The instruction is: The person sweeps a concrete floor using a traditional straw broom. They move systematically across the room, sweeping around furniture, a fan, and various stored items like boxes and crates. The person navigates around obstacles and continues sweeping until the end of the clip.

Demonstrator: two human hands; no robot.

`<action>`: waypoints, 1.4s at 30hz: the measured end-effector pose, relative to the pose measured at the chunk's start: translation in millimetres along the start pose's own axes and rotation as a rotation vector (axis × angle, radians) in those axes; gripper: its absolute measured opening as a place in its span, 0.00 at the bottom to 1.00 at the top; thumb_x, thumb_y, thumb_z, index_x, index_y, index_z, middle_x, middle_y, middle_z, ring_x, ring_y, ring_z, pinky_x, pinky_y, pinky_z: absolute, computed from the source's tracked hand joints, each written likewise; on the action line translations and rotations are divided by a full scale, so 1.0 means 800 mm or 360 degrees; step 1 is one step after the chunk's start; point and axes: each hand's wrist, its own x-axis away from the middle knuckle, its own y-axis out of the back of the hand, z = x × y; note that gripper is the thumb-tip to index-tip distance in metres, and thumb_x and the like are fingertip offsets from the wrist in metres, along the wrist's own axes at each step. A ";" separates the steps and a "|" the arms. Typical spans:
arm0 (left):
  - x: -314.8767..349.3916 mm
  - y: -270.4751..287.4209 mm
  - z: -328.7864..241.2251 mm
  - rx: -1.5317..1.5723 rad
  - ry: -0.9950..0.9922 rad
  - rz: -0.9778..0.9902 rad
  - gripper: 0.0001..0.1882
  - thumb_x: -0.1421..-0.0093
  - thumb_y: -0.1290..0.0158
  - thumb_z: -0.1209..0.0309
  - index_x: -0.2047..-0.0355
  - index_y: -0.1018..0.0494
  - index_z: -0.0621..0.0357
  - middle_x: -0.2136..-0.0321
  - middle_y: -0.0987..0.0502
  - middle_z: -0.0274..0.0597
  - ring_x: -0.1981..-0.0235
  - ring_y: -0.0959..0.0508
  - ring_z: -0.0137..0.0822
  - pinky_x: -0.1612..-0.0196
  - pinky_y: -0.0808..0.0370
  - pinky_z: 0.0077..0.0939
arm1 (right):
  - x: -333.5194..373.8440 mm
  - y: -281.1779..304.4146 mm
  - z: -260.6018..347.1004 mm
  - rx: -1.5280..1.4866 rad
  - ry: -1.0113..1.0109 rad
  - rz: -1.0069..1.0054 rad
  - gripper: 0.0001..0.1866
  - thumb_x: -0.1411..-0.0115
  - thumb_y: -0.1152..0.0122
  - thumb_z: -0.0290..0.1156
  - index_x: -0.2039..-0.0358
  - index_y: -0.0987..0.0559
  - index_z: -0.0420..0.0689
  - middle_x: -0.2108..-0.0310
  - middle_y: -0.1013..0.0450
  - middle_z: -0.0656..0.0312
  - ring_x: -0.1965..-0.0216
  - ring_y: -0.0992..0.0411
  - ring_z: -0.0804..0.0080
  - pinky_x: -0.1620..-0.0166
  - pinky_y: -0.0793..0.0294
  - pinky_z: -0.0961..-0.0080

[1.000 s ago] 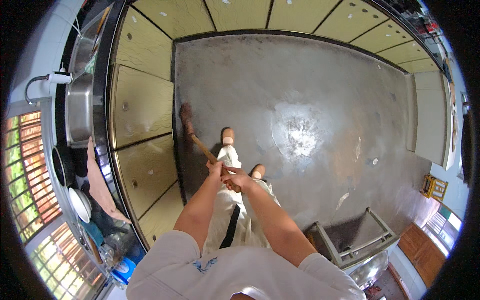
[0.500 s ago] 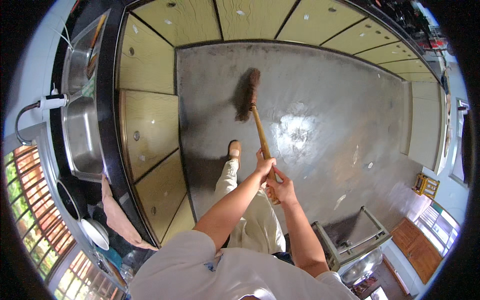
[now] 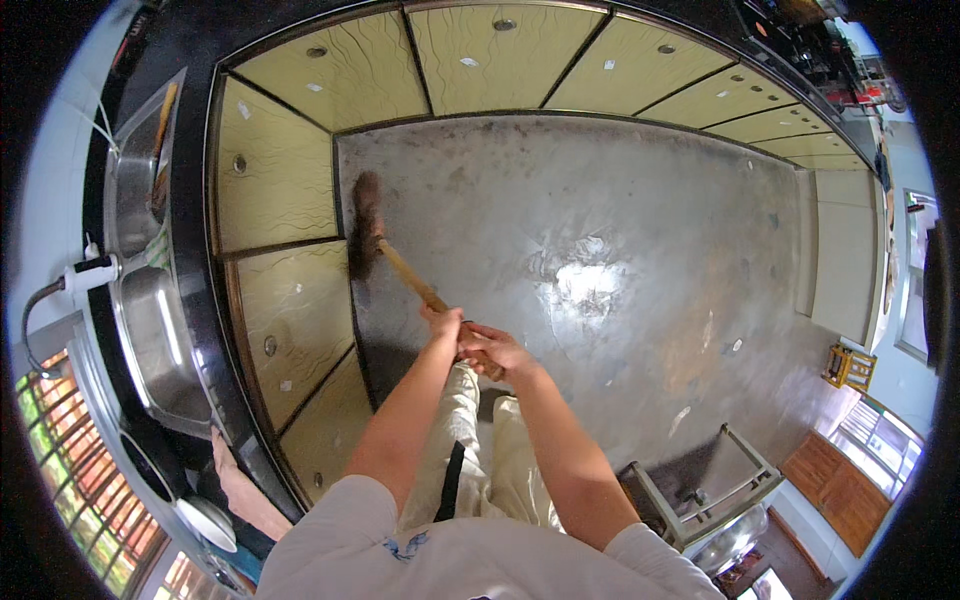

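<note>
A broom [image 3: 407, 272] with a wooden handle and a brown head stretches away from me toward the far left of the floor. Its head is on the floor right beside the yellow cabinet doors [image 3: 283, 195], slightly blurred. My left hand [image 3: 443, 325] is wrapped round the handle, farther along it. Just behind it, nearer the handle's end, my right hand [image 3: 497, 350] is closed on the same handle. The two hands almost touch.
Yellow cabinets line the left and far sides, with a black counter and steel sink [image 3: 165, 345] on the left. At lower right stands a metal frame stand [image 3: 700, 490]. A small yellow stool [image 3: 848, 368] sits by the right wall. The grey floor [image 3: 620, 200] is stained.
Both hands have swung the broom to the left, so its head has gone from mid-floor to the left cabinets. The handle now slants left. My stepping foot is no longer visible ahead.
</note>
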 end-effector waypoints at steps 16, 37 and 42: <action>0.082 -0.085 -0.038 -0.0245 -0.0498 0.0507 0.44 0.65 0.47 0.77 0.45 0.52 0.60 0.60 0.38 0.46 0.60 0.35 0.40 0.62 0.32 0.33 | 0.115 -0.001 0.033 -0.0136 0.0471 -0.0243 0.34 0.46 0.45 0.22 0.41 0.47 0.41 0.77 0.30 0.57 0.82 0.34 0.73 0.81 0.34 0.78; 0.178 -0.529 0.066 -0.0898 -0.0555 0.0877 0.42 0.62 0.50 0.77 0.44 0.54 0.54 0.58 0.36 0.47 0.57 0.32 0.42 0.58 0.30 0.32 | 0.240 0.352 0.180 -0.0854 0.0840 -0.0492 0.31 0.48 0.47 0.19 0.43 0.43 0.41 0.79 0.31 0.57 0.84 0.33 0.71 0.82 0.34 0.78; 0.296 -0.551 0.063 -0.0621 -0.0273 0.0857 0.42 0.60 0.52 0.79 0.43 0.57 0.55 0.60 0.37 0.46 0.61 0.31 0.39 0.65 0.28 0.30 | 0.320 0.398 0.180 -0.0573 0.0742 -0.0541 0.32 0.48 0.44 0.20 0.43 0.42 0.42 0.77 0.29 0.58 0.83 0.33 0.73 0.82 0.33 0.78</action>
